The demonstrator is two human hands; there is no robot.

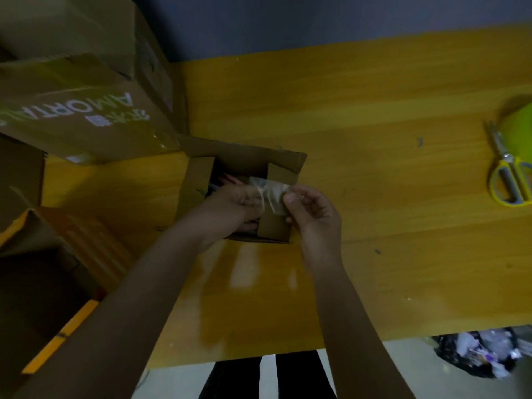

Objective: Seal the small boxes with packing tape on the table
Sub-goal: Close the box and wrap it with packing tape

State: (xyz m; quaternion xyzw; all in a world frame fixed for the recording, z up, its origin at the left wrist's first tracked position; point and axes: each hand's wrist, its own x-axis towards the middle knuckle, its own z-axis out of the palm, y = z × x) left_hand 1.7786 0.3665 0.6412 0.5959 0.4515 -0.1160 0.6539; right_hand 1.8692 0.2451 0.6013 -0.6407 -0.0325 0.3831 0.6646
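Over the glossy yellow wooden counter (pixel 359 133), both hands pinch one crumpled strip of clear packing tape (pixel 270 194): the left hand (pixel 239 205) holds its left end, the right hand (pixel 313 217) its right end. The strip hangs just above a small open brown cardboard box (pixel 244 168). Yellow-handled scissors (pixel 508 174) lie well apart at the right edge.

Quick count: one small open brown cardboard box (pixel 244 194), one crumpled strip of clear packing tape (pixel 269 192), one pair of yellow-handled scissors (pixel 508 175), two hands, and at least three bigger brown cardboard cartons (pixel 74 110) along the left of the yellow wooden surface (pixel 374 168).
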